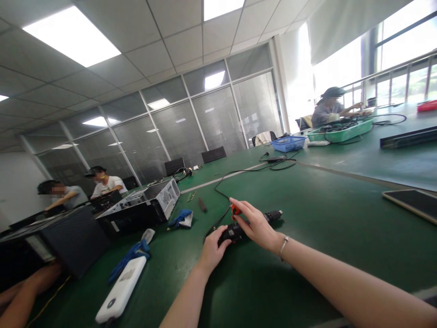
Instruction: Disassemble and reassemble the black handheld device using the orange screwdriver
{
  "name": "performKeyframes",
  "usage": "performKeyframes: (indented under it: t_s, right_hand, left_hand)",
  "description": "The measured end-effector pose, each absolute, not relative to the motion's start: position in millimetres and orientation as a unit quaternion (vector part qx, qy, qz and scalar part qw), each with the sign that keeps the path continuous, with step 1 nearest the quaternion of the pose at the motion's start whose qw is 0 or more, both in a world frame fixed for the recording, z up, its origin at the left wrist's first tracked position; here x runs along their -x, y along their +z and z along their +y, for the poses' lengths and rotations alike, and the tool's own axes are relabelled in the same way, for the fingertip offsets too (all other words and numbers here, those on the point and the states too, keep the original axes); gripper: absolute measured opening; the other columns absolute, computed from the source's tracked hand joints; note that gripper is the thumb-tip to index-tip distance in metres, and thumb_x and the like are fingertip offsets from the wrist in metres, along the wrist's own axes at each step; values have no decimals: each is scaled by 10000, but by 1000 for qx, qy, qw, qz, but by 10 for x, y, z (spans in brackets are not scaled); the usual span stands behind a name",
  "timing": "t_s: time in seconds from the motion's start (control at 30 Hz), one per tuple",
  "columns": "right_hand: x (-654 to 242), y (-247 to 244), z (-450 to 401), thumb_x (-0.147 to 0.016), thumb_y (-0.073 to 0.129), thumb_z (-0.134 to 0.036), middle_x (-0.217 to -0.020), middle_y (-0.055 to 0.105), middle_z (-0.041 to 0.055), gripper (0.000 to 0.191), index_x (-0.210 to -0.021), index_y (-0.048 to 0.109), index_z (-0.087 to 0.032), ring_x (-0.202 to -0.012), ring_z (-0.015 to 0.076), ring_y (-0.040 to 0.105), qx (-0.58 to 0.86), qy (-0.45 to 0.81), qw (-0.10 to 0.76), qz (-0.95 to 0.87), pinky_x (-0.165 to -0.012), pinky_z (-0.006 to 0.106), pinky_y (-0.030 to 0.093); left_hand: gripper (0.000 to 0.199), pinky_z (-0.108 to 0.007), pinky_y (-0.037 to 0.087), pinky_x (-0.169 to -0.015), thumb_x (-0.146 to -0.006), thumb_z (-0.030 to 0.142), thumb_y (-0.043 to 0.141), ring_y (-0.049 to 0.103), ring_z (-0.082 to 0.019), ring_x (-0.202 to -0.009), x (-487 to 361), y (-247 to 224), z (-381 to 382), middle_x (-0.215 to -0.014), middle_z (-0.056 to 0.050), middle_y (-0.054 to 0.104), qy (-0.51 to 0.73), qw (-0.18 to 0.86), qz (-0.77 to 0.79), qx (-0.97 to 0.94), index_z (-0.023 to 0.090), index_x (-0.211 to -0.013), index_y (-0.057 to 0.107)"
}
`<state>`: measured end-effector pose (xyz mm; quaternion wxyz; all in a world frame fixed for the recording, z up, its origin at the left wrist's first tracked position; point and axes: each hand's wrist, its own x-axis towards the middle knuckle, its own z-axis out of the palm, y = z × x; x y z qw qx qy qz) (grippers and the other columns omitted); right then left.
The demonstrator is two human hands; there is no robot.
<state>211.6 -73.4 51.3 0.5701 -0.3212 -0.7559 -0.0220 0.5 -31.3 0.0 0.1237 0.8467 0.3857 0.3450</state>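
Observation:
A black corded electric screwdriver [235,232] lies sideways on the green table, its metal tip pointing right. My left hand [213,248] is closed round its rear end, where the cable leaves. My right hand [256,223] reaches over the middle of the tool, with thumb and fingers closed at an orange-red part [235,211] on its far side. Some of the tool's body is covered by my right hand. Whether the orange part is fixed to the tool, I cannot tell. The black cable [221,193] runs from the tool toward the back of the table.
To the left are a white power strip [121,289], blue gloves [180,218] and an open computer case [146,202]. A phone [414,203] lies at right. Blue [288,144] and green [341,132] baskets stand farther back. Other people work at left and far right; a co-worker's arms show at lower left.

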Motion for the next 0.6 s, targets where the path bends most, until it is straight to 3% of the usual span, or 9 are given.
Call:
performKeyframes:
  t_s: [0.27, 0.43, 0.6]
  right_hand:
    - [-2108, 505, -734, -926, 448, -192, -1080, 555, 83, 489, -1401, 368, -277, -933, 197, 586, 324, -26, 570, -754, -812, 359, 538]
    - [-2120, 484, -723, -929, 412, -163, -1095, 570, 91, 536, -1440, 288, -263, -971, 203, 582, 302, -14, 570, -764, -866, 386, 526]
    - [-2130, 491, -745, -925, 425, -184, -1064, 566, 90, 506, -1418, 326, -251, -931, 199, 583, 294, -35, 584, -756, -810, 364, 538]
  left_hand:
    - [407, -423, 441, -1037, -799, 177, 644, 605, -236, -1133, -13, 12, -323, -1227, -51, 650, 342, 123, 387, -847, 233, -1201, 604]
    - [405, -412, 444, -1033, -805, 183, 641, 603, -232, -1133, -3, 4, -321, -1228, -52, 648, 342, 124, 383, -849, 227, -1205, 600]
    - [406, -413, 443, -1036, -807, 190, 638, 603, -232, -1136, 5, -2, -315, -1231, -47, 647, 342, 123, 381, -850, 231, -1209, 599]
